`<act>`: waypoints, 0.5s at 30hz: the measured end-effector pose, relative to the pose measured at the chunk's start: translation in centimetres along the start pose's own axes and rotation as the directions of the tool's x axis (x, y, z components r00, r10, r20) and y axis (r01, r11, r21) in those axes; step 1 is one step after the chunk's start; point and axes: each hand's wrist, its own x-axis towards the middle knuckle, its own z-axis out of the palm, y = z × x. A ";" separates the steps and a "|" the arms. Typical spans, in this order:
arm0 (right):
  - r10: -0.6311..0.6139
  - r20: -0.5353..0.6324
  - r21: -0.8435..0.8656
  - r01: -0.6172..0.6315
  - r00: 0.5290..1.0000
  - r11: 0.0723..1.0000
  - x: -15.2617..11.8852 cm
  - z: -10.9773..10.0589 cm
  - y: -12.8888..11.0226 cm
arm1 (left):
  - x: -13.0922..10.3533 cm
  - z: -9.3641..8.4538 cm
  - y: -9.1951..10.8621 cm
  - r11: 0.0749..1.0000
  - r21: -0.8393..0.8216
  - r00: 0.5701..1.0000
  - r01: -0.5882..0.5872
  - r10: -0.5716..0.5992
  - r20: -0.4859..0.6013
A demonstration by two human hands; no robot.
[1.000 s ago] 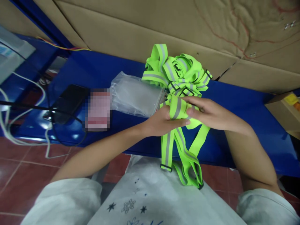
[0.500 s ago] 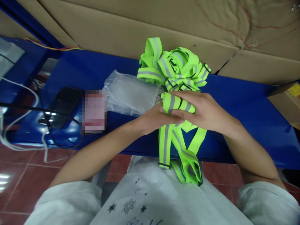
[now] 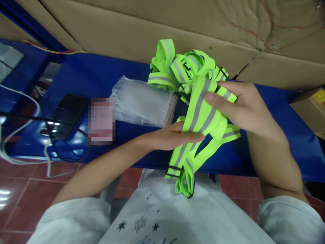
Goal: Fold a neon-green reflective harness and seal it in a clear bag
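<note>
A neon yellow-green reflective strap [image 3: 196, 108] with grey stripes stretches between my hands in flat layers. My right hand [image 3: 240, 106] pinches its upper end, thumb on top and fingers behind. Lower down, my left hand [image 3: 175, 135] grips the layers, its thumb lying across the front and its other fingers hidden underneath. Loose ends with a black buckle [image 3: 174, 171] dangle past the table's front edge by my shirt. Behind my hands lies a heap of similar reflective straps [image 3: 189, 66], some rolled up. Left of the heap is a stack of clear plastic bags [image 3: 143, 100].
The blue table [image 3: 264, 149] backs onto a cardboard-covered wall [image 3: 142, 34]. At left lie a black phone-like device [image 3: 68, 115], a blurred-out rectangular item [image 3: 101, 120] and white cables [image 3: 15, 159]. A cardboard box [image 3: 311, 112] stands at the right edge.
My right hand has moved up and right, away from my left hand. The strap, bunched in a roll before, is now drawn out between them. Its hanging ends have shifted left.
</note>
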 end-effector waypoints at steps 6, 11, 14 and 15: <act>-0.448 -0.162 -0.438 0.342 0.880 0.831 -0.8 1.4 0.0 | -0.3 0.6 1.0 0.996 0.071 0.987 -0.050 0.039 0.157; -0.578 -0.021 -0.702 0.399 0.816 0.589 -1.7 1.2 -0.2 | 0.0 1.2 1.6 0.996 -0.035 0.932 -0.087 0.093 0.350; -0.663 0.039 -0.718 0.482 0.748 0.502 -1.8 0.4 -0.4 | 0.2 1.0 1.4 0.991 -0.127 0.912 -0.034 0.083 0.403; -0.661 0.039 -0.718 0.481 0.750 0.504 -1.8 0.3 -0.4 | 0.2 0.9 1.3 0.985 -0.174 0.896 -0.016 0.092 0.435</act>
